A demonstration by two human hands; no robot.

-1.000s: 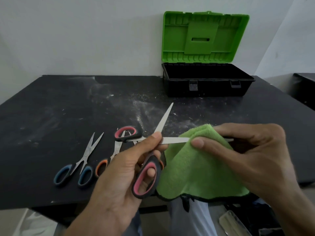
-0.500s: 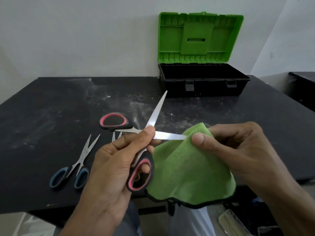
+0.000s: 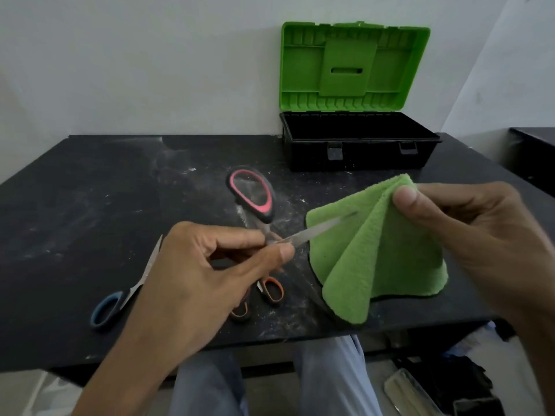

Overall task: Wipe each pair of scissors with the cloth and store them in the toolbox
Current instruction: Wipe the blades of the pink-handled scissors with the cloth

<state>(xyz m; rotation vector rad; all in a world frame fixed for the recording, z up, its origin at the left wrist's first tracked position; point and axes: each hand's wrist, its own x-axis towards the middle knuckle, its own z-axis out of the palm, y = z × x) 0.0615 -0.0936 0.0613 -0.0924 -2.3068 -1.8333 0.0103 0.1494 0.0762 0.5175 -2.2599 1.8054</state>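
Note:
My left hand grips the pink-handled scissors near their pivot, above the black table. One pink handle loop sticks up and away from me; one blade points right toward the green cloth. My right hand pinches the cloth at its top, and the cloth hangs down in folds, its edge at the blade tip. On the table lie blue-handled scissors at the left and orange-handled scissors, partly hidden under my left hand. The toolbox stands open at the back, green lid up.
The black table is dusty with white marks. A wall runs behind it. Another dark surface sits at the far right. My legs and some items on the floor show below the table's front edge.
My left hand has turned the pink-handled scissors so a handle points away. The blade has slid out of the cloth fold. My right hand has lifted the cloth up and to the right.

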